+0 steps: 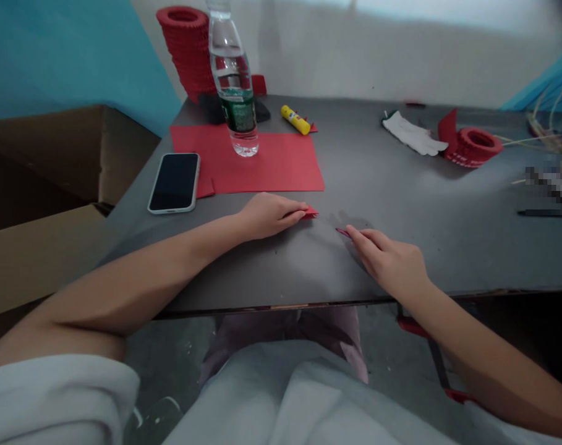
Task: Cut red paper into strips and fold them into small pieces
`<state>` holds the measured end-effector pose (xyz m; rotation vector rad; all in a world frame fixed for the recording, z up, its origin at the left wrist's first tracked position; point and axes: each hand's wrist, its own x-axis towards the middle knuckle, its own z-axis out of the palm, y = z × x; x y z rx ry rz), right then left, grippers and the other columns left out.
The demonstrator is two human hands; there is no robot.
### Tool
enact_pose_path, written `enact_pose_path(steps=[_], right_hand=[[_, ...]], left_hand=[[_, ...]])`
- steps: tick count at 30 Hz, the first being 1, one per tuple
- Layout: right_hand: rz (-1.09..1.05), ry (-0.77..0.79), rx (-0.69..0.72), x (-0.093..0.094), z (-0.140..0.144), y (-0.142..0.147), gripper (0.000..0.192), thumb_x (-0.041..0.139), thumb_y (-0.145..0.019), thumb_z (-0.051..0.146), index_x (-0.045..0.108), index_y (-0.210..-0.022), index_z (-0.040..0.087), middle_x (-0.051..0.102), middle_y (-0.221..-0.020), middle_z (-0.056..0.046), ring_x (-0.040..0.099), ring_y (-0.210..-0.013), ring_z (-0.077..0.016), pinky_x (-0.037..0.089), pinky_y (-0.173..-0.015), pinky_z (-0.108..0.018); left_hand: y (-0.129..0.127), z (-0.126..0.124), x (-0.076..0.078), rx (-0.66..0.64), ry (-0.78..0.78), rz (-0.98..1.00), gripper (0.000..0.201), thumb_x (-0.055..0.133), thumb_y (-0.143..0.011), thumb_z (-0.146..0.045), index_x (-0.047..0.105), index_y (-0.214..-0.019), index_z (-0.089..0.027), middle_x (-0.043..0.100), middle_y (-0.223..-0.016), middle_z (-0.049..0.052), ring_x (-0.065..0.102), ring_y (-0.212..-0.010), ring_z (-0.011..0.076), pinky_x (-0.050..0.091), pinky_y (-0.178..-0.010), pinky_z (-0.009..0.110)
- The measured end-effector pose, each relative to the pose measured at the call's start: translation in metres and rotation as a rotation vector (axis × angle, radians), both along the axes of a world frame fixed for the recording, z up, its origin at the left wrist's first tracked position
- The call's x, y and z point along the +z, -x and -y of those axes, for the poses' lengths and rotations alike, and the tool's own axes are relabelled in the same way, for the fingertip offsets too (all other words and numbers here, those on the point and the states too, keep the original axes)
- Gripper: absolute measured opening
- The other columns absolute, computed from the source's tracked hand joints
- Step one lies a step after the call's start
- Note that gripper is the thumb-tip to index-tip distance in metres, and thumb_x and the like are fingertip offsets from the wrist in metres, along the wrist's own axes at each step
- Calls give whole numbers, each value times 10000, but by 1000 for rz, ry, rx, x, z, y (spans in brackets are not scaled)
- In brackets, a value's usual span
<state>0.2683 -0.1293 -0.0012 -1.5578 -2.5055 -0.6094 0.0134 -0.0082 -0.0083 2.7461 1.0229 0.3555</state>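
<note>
On grey table [401, 204], left hand [266, 215] pinching folded red paper [310, 212], right hand [392, 262] touching red strip [342, 232]

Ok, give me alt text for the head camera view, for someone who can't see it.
Two bare hands rest on a dark table: the left hand pinches a small folded red paper, the right hand touches a thin red strip. Behind lie a red sheet, phone, water bottle and glue stick.

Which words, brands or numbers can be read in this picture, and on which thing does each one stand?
None can be read.
Water bottle: its green label carries print, too small and blurred to read.
Yellow glue stick: no legible text.
Phone: screen dark, nothing shown.
Far right of the table: one patch is pixelated, unreadable.
</note>
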Motion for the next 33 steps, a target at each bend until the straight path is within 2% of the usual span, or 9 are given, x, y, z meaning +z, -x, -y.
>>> enact_pose_path(steps=[10, 17, 25, 28, 33], right_hand=[[47, -63, 53, -3, -3, 4, 348, 435, -914, 208, 586, -1226, 233, 692, -940, -8, 538, -567, -72, 286, -491, -258], [45, -188, 72, -2, -3, 6, 315, 476, -905, 222, 612, -1189, 243, 684, -887, 9, 497, -534, -44, 264, -482, -242], [44, -159, 26, -3, 1, -7, 330, 464, -909, 236, 588, -1215, 232, 689, -979, -13, 571, -622, -65, 301, -493, -239], [56, -134, 34, -5, 2, -8, 365, 468, -904, 202, 552, -1258, 223, 685, -1053, -9, 608, -694, -84, 331, -516, -237], [76, -65, 47, -9, 2, -9, 429, 490, -879, 180, 508, -1304, 241, 635, -1187, 10, 621, -692, -94, 371, -543, -246]], left_hand=[[2, 0, 4, -5, 76, -10, 386, 321, -937, -395, 559, -1232, -323, 642, -1165, -43, 630, -977, 159, 432, -741, 218], [3, -1, 7, -16, 143, -4, 394, 312, -939, -392, 547, -1249, -330, 635, -1180, -37, 617, -1008, 161, 426, -800, 223], [2, 1, 7, 8, 133, -10, 395, 316, -938, -402, 557, -1241, -322, 626, -1195, -35, 609, -1036, 175, 429, -815, 239], [2, 1, 6, 14, 130, -14, 398, 310, -939, -411, 555, -1242, -328, 629, -1190, -39, 612, -1031, 173, 431, -806, 239], [2, 0, 5, 20, 117, -26, 410, 306, -937, -405, 559, -1243, -304, 625, -1200, -22, 605, -1057, 187, 434, -804, 251]])
